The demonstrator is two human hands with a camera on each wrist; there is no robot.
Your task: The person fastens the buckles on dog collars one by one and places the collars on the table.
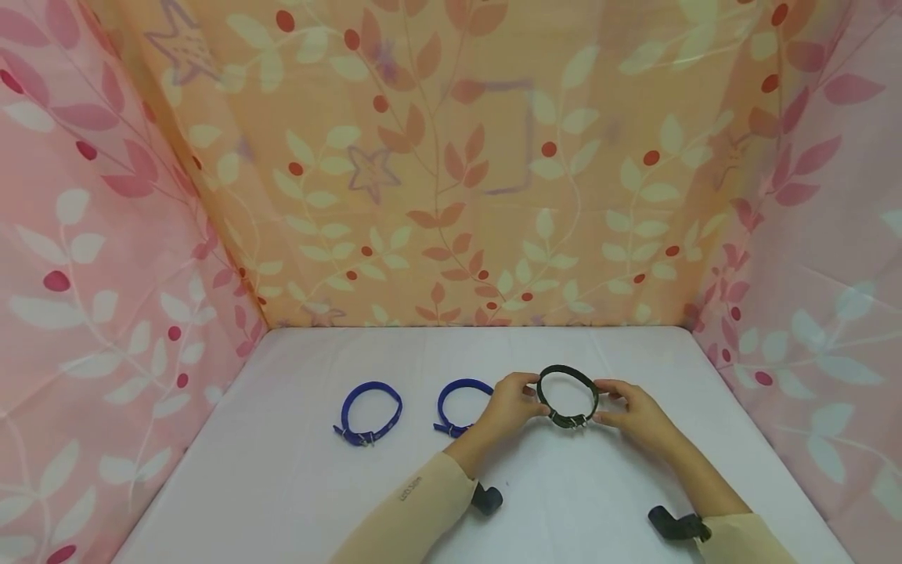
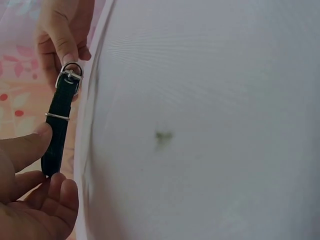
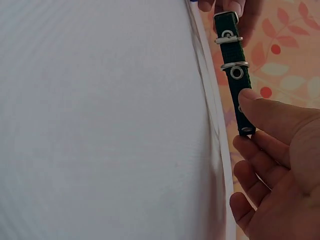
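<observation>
A dark green buckled collar (image 1: pixel 567 421), closed into a ring, is held between both hands, its metal buckle side toward the person. My left hand (image 1: pixel 509 403) grips its left side, the thumb (image 2: pixel 35 145) against the band near a metal loop. On the opposite side my right hand (image 1: pixel 637 417) pinches it, with the thumb (image 3: pixel 262 107) over the band below an eyelet. Two blue collars lie to the left, also buckled into rings. The nearer blue collar (image 1: pixel 467 383) is partly hidden behind the left hand; the farther blue collar (image 1: pixel 373 385) shows whole.
A white-covered table (image 1: pixel 296 501) lies beneath everything. Patterned cloth walls stand around it: an orange back wall (image 1: pixel 451 157), a pink left wall (image 1: pixel 127 258) and a pink right wall (image 1: pixel 810 258). Dark devices (image 1: pixel 488 499) sit at both sleeve cuffs.
</observation>
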